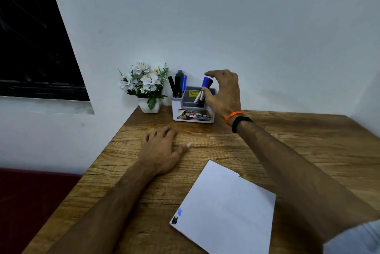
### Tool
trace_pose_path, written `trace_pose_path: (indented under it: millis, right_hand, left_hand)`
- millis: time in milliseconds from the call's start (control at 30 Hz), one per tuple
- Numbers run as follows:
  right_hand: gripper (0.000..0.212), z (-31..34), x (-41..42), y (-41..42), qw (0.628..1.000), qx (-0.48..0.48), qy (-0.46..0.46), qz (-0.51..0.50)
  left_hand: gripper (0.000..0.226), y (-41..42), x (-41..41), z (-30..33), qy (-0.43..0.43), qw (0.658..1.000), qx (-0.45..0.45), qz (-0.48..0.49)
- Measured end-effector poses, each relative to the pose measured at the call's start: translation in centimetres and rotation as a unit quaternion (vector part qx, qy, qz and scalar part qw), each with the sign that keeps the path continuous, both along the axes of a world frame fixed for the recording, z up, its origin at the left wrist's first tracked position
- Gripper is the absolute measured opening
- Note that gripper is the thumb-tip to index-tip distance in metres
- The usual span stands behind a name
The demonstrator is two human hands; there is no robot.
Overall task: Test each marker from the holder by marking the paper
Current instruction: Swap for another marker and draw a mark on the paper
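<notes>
The right hand (223, 93) hovers spread beside the blue-capped marker (203, 89) in the holder (193, 117); whether the thumb touches it is unclear. The left hand (162, 149) rests flat on the wooden table (308, 151).

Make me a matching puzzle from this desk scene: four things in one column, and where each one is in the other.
Things:
1. left hand
2. paper
3. flower pot
4. blue-capped marker

Places:
A. leaning in the holder's right compartment, at the right hand's thumb
B. left of the holder, by the wall
C. flat on the bare wood
D. near desk edge, with ink marks at its corner

Pairs: 1-C, 2-D, 3-B, 4-A
</notes>
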State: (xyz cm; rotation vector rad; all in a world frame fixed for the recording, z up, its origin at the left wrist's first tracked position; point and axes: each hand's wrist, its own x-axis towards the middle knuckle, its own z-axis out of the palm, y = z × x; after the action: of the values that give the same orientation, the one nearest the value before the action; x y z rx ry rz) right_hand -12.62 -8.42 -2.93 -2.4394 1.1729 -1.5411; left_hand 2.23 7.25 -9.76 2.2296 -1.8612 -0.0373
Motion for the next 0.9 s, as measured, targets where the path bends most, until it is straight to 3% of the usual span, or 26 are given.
trace_pose_path:
  millis: [133, 267, 667, 900]
  right_hand:
    - [0.022, -0.1, 1.2, 1.8, 1.0, -0.007, 0.005, 0.022]
    - [0.019, 0.3, 3.1, 2.9, 0.998, 0.06, 0.012, 0.02]
    - [0.038, 0.2, 7.4, 2.1, 0.989, 0.149, 0.022, -0.007]
    - [0.012, 0.5, 7.4, 2.0, 0.981, 0.18, -0.066, 0.012]
  left_hand:
    - [0.074, 0.1, -0.1, 0.1, -0.003, 1.0, -0.001, 0.0]
    - [0.072, 0.2, -0.1, 0.1, -0.004, 1.0, -0.006, -0.002]
    - [0.074, 0.1, 0.0, -0.1, -0.002, 1.0, -0.021, -0.002]
    - [0.074, 0.2, -0.2, 0.2, 0.004, 1.0, -0.013, 0.0]
